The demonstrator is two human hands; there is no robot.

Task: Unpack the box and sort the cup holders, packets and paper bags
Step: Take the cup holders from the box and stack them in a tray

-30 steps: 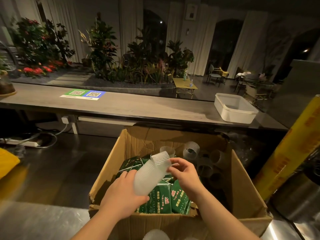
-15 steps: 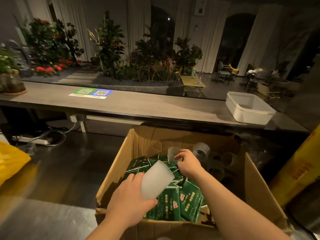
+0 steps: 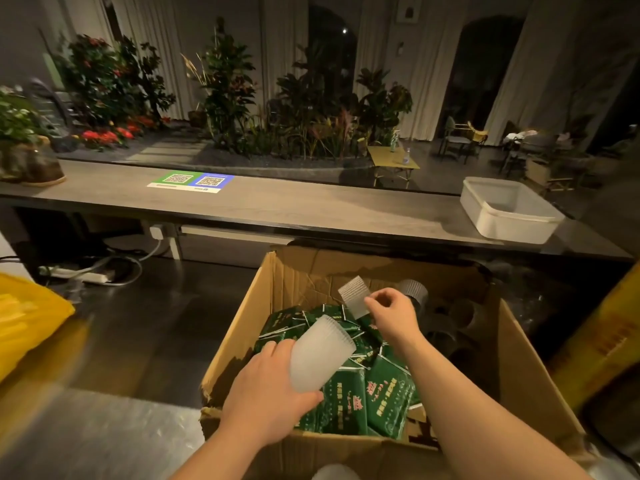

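Note:
An open cardboard box (image 3: 526, 358) stands in front of me on a steel counter. Several green packets (image 3: 381, 393) fill its left half. Loose translucent ribbed cup holders (image 3: 415, 292) lie along its far right side. My left hand (image 3: 266, 400) grips a nested stack of cup holders (image 3: 318, 355) over the packets. My right hand (image 3: 391, 315) pinches a single cup holder (image 3: 355, 295) lifted above the packets at the far side of the box. No paper bags are visible.
A yellow bag (image 3: 27, 320) lies on the left counter. A white plastic tub (image 3: 509, 209) sits on the raised grey ledge (image 3: 277, 206) behind the box. A tall yellow roll (image 3: 609, 337) leans at right. A power strip and cables (image 3: 86, 275) lie beyond the counter.
My right hand left the stack, reached to the far side of the box and picked up a single cup holder. My left hand kept holding the stack, lowering it slightly.

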